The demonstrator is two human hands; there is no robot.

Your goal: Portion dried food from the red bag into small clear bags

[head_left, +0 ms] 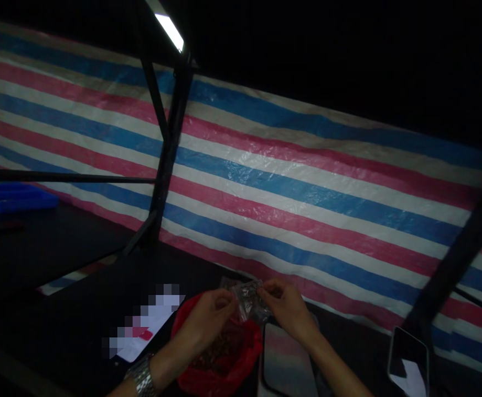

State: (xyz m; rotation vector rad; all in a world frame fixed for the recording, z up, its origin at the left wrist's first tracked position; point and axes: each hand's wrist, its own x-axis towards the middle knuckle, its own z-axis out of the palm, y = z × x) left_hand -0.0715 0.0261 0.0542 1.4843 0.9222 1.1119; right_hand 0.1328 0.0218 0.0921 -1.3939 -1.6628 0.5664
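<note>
Between my two hands is a small clear plastic bag, held above the far rim of a red bag-lined container. My left hand, with a metal watch on the wrist, pinches the bag's left side. On its right edge, my right hand grips with thumb and forefinger. Small brownish pieces lie inside the red container; their kind is too dark to make out. More clear plastic shows just behind the held bag.
A flat device with a glossy screen lies right of the red container. Farther right leans a phone-like device. White paper rests on the black table at left. A blue tray sits far left. Dark metal posts and striped sheeting stand behind.
</note>
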